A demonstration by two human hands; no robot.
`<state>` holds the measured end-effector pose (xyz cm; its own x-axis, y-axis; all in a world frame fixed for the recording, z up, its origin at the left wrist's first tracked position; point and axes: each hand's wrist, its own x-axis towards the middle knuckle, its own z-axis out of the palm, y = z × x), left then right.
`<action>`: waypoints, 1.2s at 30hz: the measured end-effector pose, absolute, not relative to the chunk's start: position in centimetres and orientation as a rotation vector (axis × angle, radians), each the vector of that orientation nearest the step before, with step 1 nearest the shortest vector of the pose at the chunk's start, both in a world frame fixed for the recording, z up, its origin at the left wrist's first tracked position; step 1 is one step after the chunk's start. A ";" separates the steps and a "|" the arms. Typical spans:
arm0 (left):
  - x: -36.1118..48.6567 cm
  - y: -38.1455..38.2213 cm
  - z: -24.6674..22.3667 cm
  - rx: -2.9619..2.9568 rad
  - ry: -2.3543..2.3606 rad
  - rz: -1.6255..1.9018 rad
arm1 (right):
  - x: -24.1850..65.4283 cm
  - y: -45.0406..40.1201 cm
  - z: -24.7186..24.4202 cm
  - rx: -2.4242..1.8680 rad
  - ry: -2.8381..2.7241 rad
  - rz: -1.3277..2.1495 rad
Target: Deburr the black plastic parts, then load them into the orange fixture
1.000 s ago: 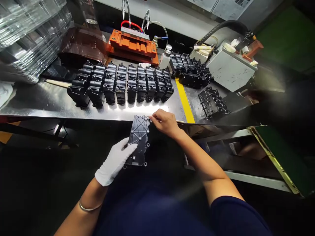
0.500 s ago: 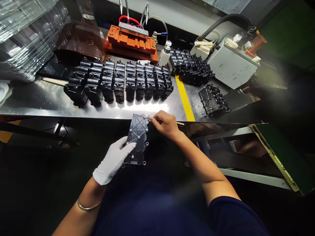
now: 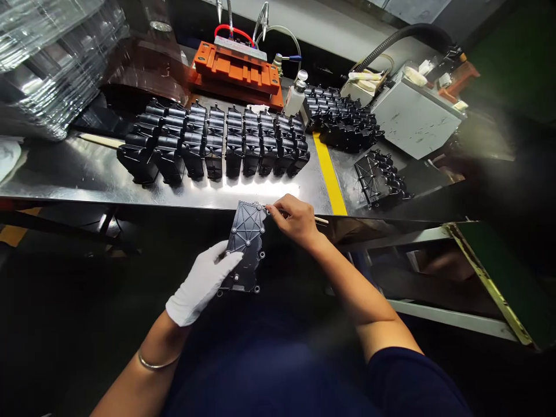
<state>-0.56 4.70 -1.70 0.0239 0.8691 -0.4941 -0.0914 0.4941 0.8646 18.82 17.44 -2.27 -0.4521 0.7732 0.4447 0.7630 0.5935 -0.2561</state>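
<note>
Item: black ribbed plastic cover [image 3: 247, 260], flat face showing, star-shaped ribs on the upper half, ringed lugs along the right edge. Position: centre of frame, tilted, just below the front edge of the metal surface [image 3: 61, 168].

Left hand [image 3: 204, 284]: white glove; grip closed on the cover's lower left side, thumb laid across the face. Accessory: silver bangle [image 3: 157, 365] on the wrist, lower left.

Right hand [image 3: 293, 219]: bare, right of centre; fingers pinched closed on a slim stick [image 3: 321, 220], its pale end emerging on the right. Fingertips beside the cover's upper right corner; whether the stick's tip touches it cannot be told.

On the surface, centre: row of black plastic housings [image 3: 234, 145], set side by side. Right of the row: yellow strip [image 3: 330, 174]. Beyond the strip: second batch of black housings [image 3: 347, 119], packed close; one further ribbed part [image 3: 377, 179] nearer the edge.

Upper centre: orange fixture [image 3: 238, 75]; white dispenser bottle [image 3: 295, 98] at its right.

Upper right: grey metal box [image 3: 417, 113]; black corrugated hose [image 3: 399, 37].

Upper left: stacked clear plastic trays [image 3: 52, 69].
</note>
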 end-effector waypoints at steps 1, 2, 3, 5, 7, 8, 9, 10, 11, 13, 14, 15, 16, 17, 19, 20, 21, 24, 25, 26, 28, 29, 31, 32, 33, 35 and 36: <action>-0.5 4.7 -1.7 0.766 1.347 0.868 | 18.8 17.3 -2.2 -1.231 -2.302 0.028; -0.5 4.7 -1.7 0.767 1.344 0.872 | 18.7 17.2 -2.2 -1.247 -2.304 0.024; -0.5 4.7 -1.7 0.760 1.335 0.877 | 18.7 17.1 -2.2 -1.264 -2.303 0.018; -0.5 4.8 -1.6 0.741 1.317 0.878 | 18.5 17.1 -2.2 -1.286 -2.298 0.012; -0.4 4.8 -1.5 0.749 1.331 0.876 | 18.5 17.0 -2.1 -1.293 -2.292 0.016; -0.4 4.8 -1.5 0.763 1.346 0.877 | 18.4 17.0 -2.1 -1.301 -2.289 0.014; -0.4 4.8 -1.5 0.774 1.358 0.883 | 18.4 17.0 -2.1 -1.315 -2.282 0.008; -0.4 4.8 -1.5 0.779 1.360 0.889 | 18.5 16.9 -2.1 -1.330 -2.274 0.001; -0.4 4.8 -1.5 0.777 1.354 0.892 | 18.5 16.8 -2.0 -1.341 -2.263 0.002; -0.4 4.8 -1.5 0.761 1.341 0.891 | 18.8 16.4 -1.8 -1.304 -2.266 0.060; -0.4 4.8 -1.5 0.756 1.342 0.887 | 19.0 16.2 -1.7 -1.257 -2.286 0.116; -0.4 4.8 -1.5 0.753 1.345 0.884 | 19.2 15.9 -1.6 -1.201 -2.313 0.178; -0.4 4.8 -1.5 0.751 1.348 0.883 | 19.5 15.5 -1.4 -1.146 -2.340 0.235; -0.4 4.8 -1.5 0.749 1.347 0.883 | 19.7 15.2 -1.2 -1.100 -2.365 0.278; -0.4 4.8 -1.5 0.748 1.343 0.886 | 20.0 14.7 -0.9 -1.046 -2.398 0.317; -0.4 4.8 -1.4 0.750 1.342 0.885 | 20.1 14.5 -0.8 -1.027 -2.413 0.322; -0.4 4.9 -1.4 0.754 1.343 0.882 | 20.2 14.4 -0.7 -1.010 -2.428 0.317; -0.4 4.9 -1.4 0.765 1.357 0.879 | 20.1 14.5 -0.6 -1.004 -2.458 0.259; -0.3 4.9 -1.4 0.766 1.360 0.880 | 20.0 14.5 -0.6 -1.003 -2.468 0.244; -0.3 4.9 -1.4 0.764 1.360 0.882 | 20.0 14.6 -0.6 -1.002 -2.480 0.235; -0.3 4.9 -1.4 0.761 1.352 0.883 | 19.9 14.7 -0.6 -1.006 -2.497 0.212; -0.3 4.9 -1.4 0.761 1.349 0.884 | 19.9 14.7 -0.6 -1.012 -2.499 0.192; -0.4 4.9 -1.4 0.771 1.359 0.884 | 20.0 14.7 -0.6 -1.024 -2.491 0.160; -0.4 4.9 -1.4 0.780 1.370 0.882 | 20.0 14.6 -0.6 -1.021 -2.491 0.163; -0.4 4.9 -1.4 0.790 1.382 0.884 | 20.1 14.6 -0.6 -1.015 -2.493 0.172; -0.4 4.9 -1.4 0.807 1.397 0.885 | 20.1 14.5 -0.6 -1.020 -2.491 0.184; -0.4 4.9 -1.4 0.813 1.399 0.886 | 20.1 14.5 -0.6 -1.030 -2.483 0.188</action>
<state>-0.38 4.91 -1.41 -0.0238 0.8870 -0.4612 -0.0373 0.4602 0.8870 20.09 14.54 -0.64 -0.6241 0.6998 0.3476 0.6395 0.7131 -0.2874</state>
